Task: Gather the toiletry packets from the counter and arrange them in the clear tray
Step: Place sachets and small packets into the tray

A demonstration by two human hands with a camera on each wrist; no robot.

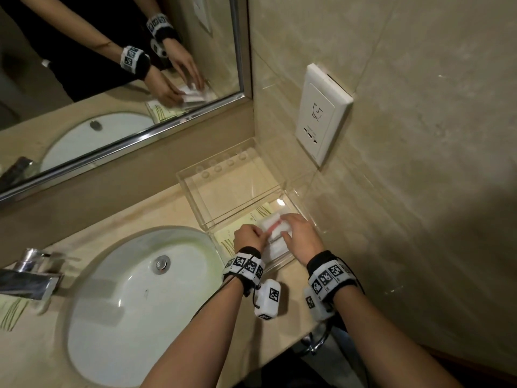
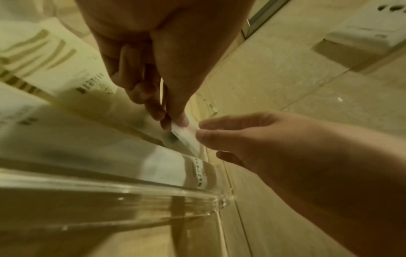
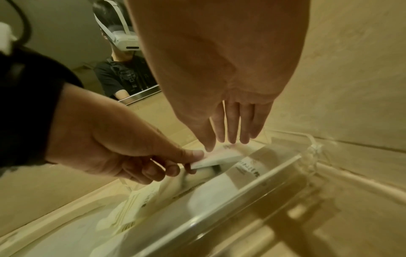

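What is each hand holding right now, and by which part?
The left hand pinches a white packet by its near end, thumb on top. The right hand holds nothing; its straight fingers rest on the packet's far end, over the clear tray.

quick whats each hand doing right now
Left hand: closed, pinching the end of a white packet over the clear tray.
Right hand: open, straight fingers resting on the same packet.

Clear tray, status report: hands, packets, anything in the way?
Left hand pinches white packet; right hand open, steadying it. Packet over clear tray, others already inside. Nothing blocking.
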